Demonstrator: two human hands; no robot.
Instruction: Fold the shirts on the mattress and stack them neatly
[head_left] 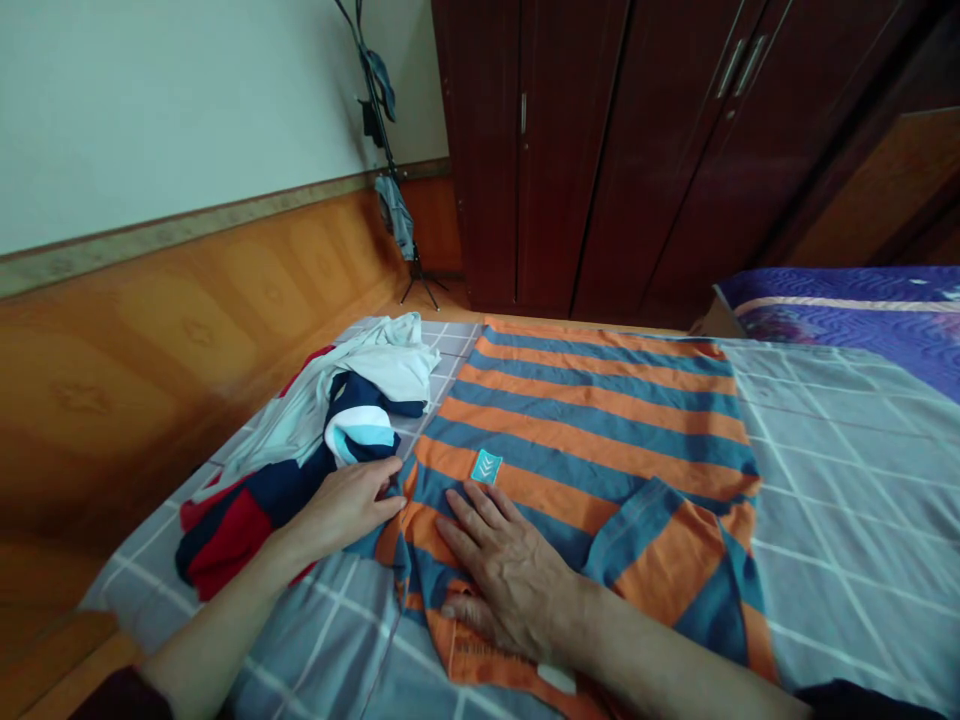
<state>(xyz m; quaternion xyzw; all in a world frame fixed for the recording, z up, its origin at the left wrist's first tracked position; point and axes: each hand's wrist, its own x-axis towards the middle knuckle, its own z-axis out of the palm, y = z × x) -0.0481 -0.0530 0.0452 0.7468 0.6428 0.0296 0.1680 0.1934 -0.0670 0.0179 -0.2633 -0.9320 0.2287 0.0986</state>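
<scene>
An orange and blue-grey striped shirt [555, 420] lies spread on the bed, with a small light-blue patch [487, 466] on its chest. One sleeve [667, 560] is folded inward over the right part of the shirt. My left hand [349, 505] is at the shirt's left edge, its thumb and fingers closed on the cloth there. Flat on the shirt just below the patch rests my right hand [514, 570], fingers stretched out and palm down. Part of the collar area is hidden under the right hand and forearm.
A heap of clothes, with a white garment [390, 355] and a red and navy one [240, 530], lies left of the shirt. The grey checked bedsheet [840, 480] extends to the right. Beyond stand a coat rack [386, 140], a dark wardrobe [570, 150] and a purple-covered bed [862, 320].
</scene>
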